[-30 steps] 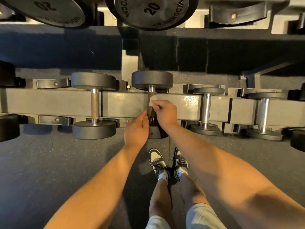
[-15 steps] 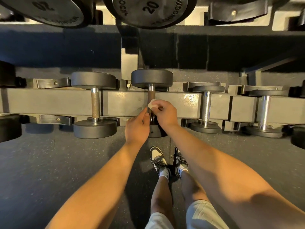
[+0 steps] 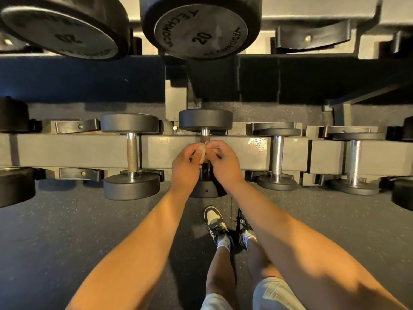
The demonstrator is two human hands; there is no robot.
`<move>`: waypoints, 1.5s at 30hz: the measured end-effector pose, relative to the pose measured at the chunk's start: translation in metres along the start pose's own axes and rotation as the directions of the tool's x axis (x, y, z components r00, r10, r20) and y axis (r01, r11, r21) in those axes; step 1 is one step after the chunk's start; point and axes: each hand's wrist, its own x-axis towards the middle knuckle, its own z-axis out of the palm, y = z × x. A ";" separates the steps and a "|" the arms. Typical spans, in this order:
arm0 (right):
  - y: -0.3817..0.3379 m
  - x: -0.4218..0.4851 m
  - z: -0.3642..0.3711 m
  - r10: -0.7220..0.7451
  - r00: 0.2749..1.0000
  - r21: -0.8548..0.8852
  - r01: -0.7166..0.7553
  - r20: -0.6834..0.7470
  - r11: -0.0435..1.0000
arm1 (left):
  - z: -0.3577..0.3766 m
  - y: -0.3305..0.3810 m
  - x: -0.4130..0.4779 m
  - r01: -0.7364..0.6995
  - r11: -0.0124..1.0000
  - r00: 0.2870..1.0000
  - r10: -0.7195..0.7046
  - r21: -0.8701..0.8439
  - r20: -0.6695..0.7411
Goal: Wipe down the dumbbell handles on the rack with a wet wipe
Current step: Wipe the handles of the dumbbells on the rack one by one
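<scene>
left hand + right hand | grips pinch wet wipe | over dumbbell handle

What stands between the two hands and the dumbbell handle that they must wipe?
Nothing visible. The left hand and the right hand both pinch the wet wipe right at the dumbbell handle.

The upper dumbbell head reads "TECHNOGYM" and "20"; its left neighbour also shows "20".

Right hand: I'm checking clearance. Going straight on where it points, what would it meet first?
Likely the wet wipe that right hand and left hand pinch, then the dumbbell handle behind; depth unclear.
</scene>
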 end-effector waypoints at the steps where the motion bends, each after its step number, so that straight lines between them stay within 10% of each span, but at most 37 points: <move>1: 0.002 0.002 0.000 -0.008 0.999 -0.028 0.007 -0.031 1.000 | 0.000 -0.001 0.006 -0.006 1.000 0.999 0.007 0.031 -0.035; 19: 0.031 -0.004 0.020 0.079 0.976 -0.175 -0.115 -0.202 0.978 | 0.010 -0.012 0.017 -0.108 0.959 0.994 0.109 0.261 0.011; 28: 0.039 0.000 0.020 0.047 0.971 -0.236 -0.104 -0.236 0.966 | 0.017 0.005 0.029 0.076 0.997 0.996 -0.078 -0.031 -0.049; 37: 0.033 -0.003 0.019 0.105 0.972 -0.203 -0.148 -0.209 0.968 | 0.006 -0.020 0.010 0.067 0.972 0.998 -0.064 0.224 -0.019; 45: 0.017 -0.017 0.005 0.171 0.976 -0.074 -0.182 -0.138 0.980 | 0.007 -0.014 -0.012 0.033 0.997 0.999 -0.034 0.071 0.014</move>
